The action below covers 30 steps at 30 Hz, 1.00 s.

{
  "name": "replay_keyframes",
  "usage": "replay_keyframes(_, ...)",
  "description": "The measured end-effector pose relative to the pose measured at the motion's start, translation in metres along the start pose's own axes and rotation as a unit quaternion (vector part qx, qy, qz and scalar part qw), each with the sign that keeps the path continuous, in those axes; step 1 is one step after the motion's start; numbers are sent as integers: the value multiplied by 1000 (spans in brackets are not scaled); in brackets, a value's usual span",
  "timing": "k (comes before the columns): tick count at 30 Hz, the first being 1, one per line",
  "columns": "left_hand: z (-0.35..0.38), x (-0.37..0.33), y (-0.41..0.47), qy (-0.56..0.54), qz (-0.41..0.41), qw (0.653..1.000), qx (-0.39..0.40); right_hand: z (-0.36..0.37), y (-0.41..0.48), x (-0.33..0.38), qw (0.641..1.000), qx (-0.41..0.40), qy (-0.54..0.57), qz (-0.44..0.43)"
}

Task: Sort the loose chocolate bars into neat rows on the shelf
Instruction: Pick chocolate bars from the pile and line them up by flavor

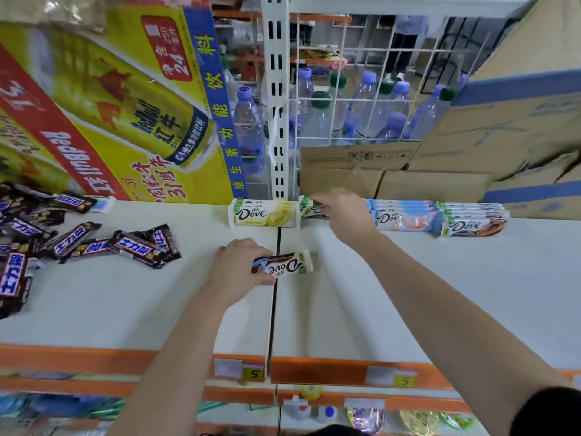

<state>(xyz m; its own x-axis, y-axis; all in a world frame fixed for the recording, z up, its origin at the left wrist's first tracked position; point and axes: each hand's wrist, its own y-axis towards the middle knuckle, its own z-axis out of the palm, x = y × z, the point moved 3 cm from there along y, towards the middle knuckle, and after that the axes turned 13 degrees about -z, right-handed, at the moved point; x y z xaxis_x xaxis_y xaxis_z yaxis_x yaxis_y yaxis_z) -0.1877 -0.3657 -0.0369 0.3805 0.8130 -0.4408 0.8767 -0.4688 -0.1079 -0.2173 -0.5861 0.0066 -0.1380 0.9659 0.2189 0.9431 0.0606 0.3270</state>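
Note:
My left hand [239, 269] grips a brown-and-white Dove bar [284, 265] lying flat at the middle of the white shelf [408, 294]. At the shelf's back, my right hand [341, 212] closes on a white Dove bar [309, 209], which it partly hides. Neat Dove stacks line the back: a yellow stack [264, 214] to the left of that hand, a blue stack [405, 217] and a brown stack [473, 221] to its right. A loose pile of dark Snickers bars [94, 243] sprawls over the shelf's left side.
A yellow Red Bull carton [103, 99] stands behind the Snickers pile. Cardboard boxes [471, 158] lean at the back right. A wire grid [355, 89] with water bottles behind it rises at the back. An orange price rail [330, 371] runs along the shelf's front edge.

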Motion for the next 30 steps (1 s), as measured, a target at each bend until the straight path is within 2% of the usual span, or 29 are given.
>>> replay_keyframes(2,-2,7,0,-19,-4,1000,4,7,6,-1,995,44,-81,26)
replay_keyframes(5,-7,15,-1,-53,-9,998,11,15,8,-3,991,57,-102,59)
replay_keyframes(10,-13,21,2,-124,-32,991,29,29,18,-11,998,28,-39,48)
replay_keyframes(17,-15,19,1,-132,-20,990,45,35,19,-9,997,-50,-45,30)
replay_keyframes(21,-15,18,-1,-124,-26,991,38,37,17,-8,997,-67,-36,33)
replay_keyframes(27,-14,8,-4,-183,-27,981,57,28,-13,-7,995,-96,29,-1)
replay_keyframes(30,-13,-4,-2,-218,-22,975,45,23,-44,-18,996,-83,41,6)
